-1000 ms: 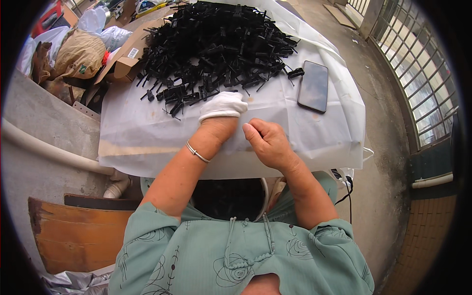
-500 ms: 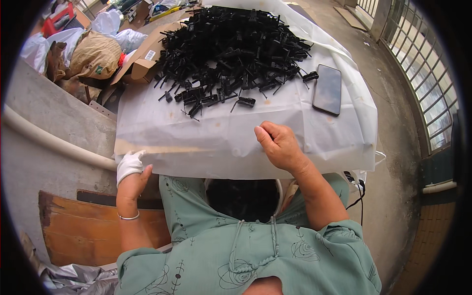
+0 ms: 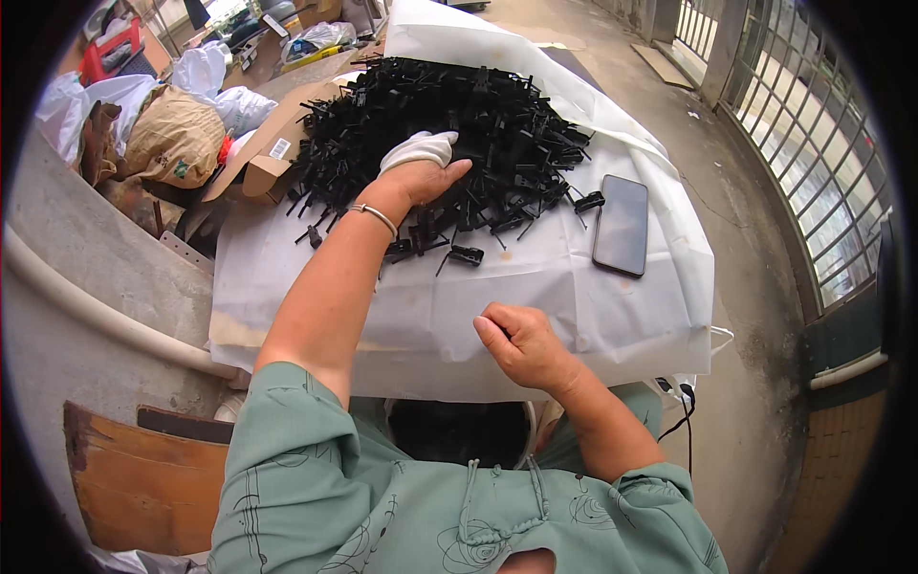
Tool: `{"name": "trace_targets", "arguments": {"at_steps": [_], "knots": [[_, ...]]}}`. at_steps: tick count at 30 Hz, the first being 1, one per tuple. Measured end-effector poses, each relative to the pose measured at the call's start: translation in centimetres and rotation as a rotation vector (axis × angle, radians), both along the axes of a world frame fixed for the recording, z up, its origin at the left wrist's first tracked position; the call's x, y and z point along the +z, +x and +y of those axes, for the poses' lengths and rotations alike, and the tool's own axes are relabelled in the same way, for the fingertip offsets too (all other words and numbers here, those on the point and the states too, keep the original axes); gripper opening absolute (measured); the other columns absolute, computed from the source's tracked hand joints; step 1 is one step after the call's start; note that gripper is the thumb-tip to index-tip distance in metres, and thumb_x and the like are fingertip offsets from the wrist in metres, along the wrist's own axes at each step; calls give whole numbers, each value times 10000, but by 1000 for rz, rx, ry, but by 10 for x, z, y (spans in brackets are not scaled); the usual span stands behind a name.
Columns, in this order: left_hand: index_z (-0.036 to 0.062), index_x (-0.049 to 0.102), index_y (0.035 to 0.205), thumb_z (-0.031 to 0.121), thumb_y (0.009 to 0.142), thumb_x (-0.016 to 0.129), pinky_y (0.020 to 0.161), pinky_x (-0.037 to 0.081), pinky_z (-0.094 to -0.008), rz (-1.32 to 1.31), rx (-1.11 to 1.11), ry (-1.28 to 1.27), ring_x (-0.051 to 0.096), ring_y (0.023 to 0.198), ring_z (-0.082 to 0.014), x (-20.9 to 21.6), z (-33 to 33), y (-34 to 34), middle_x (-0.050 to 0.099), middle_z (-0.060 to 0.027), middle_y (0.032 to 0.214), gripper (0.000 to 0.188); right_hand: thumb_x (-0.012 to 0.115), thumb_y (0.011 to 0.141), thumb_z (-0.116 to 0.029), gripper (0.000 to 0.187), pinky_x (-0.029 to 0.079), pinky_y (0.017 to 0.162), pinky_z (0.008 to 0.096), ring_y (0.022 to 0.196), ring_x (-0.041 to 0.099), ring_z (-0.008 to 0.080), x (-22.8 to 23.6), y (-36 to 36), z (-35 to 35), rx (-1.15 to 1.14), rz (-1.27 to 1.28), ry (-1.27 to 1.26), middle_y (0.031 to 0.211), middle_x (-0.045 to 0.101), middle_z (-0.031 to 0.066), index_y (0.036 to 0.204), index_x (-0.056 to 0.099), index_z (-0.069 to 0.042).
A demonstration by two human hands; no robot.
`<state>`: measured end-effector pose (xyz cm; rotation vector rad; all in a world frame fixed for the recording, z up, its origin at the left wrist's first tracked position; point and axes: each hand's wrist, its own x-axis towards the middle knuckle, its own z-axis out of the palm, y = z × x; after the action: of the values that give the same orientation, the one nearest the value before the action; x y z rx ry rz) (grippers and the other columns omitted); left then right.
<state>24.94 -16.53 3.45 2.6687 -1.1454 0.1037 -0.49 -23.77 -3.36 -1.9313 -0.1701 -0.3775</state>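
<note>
A big heap of small black plastic parts (image 3: 449, 124) lies on a white sheet (image 3: 402, 297) covering the table. My left hand (image 3: 421, 167), with a white partial glove over the fingers and a bracelet at the wrist, reaches into the near side of the heap, fingers down among the parts. Whether it grips one I cannot tell. My right hand (image 3: 521, 344) rests on the sheet near the front edge, fingers curled shut; nothing shows in it. A few loose black parts (image 3: 464, 253) lie between heap and hand.
A black phone (image 3: 622, 225) lies on the sheet to the right of the heap. Cardboard boxes (image 3: 273, 153), a brown sack (image 3: 172, 139) and white bags stand at the left. A grey wall ledge with a pipe (image 3: 105, 316) runs along the left. A metal grille (image 3: 803, 143) borders the right.
My left hand has risen from down at the left edge of the table and reached forward into the heap. My right hand stays near the front edge.
</note>
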Motion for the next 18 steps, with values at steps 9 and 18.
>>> {"name": "trace_targets", "arguments": {"at_steps": [9, 18], "knots": [[56, 602, 1121, 492, 764, 614, 923, 430, -355, 104, -66, 94, 546, 1066, -328, -17, 7, -40, 587, -190, 1124, 564, 552, 869, -120, 173, 410, 540, 360, 574, 505, 307, -4, 2, -3, 52, -111, -53, 651, 527, 145, 748, 531, 3], [24, 638, 1009, 320, 847, 597, 829, 454, -359, -9, -229, -37, 570, 935, -318, 8, 55, -87, 609, -144, 957, 340, 599, 815, -118, 117, 450, 567, 398, 637, 573, 317, 4, 1, -13, -233, -87, -323, 706, 575, 146, 835, 544, -17]]}}
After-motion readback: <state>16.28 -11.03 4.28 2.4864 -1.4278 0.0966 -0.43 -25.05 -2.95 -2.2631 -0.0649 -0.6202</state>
